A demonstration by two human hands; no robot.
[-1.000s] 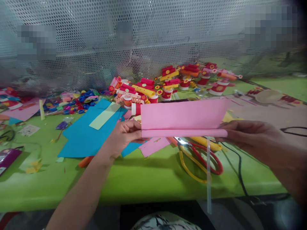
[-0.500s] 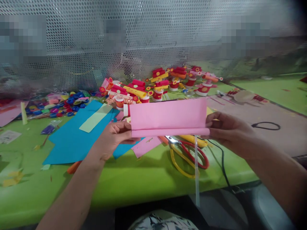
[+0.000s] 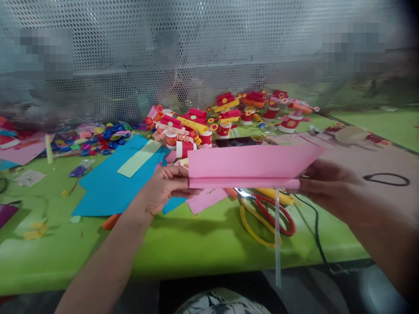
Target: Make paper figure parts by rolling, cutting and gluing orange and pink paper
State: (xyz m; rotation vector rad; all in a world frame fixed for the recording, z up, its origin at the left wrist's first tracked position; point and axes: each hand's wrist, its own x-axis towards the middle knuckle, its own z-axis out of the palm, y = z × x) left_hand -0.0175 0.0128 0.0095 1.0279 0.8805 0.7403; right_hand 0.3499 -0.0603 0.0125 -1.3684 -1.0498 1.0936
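Note:
A pink sheet of paper (image 3: 248, 163) is stretched between my hands above the table's front, its lower edge rolled into a narrow tube. My left hand (image 3: 165, 187) pinches the left end of the roll. On the right end, my right hand (image 3: 330, 187) grips the paper, its fingertips partly hidden behind the sheet. Below the roll lie scissors (image 3: 266, 218) with one red and one yellow handle loop. A translucent strip (image 3: 278, 244) hangs down past the table edge beneath the paper; its upper end is hidden.
Blue sheets (image 3: 111, 187) with a pale green strip (image 3: 140, 158) lie left. Several red-and-white paper cups with paper rolls (image 3: 224, 128) stand behind. Colourful small pieces (image 3: 108, 137) are heaped back left. A black cord (image 3: 316, 226) runs over the table's front edge. Perforated metal (image 3: 209, 56) rises behind.
The sheet's upper right part now flares out to the right and looks more tilted back. My right hand has shifted right with its end. The whole view has moved slightly left.

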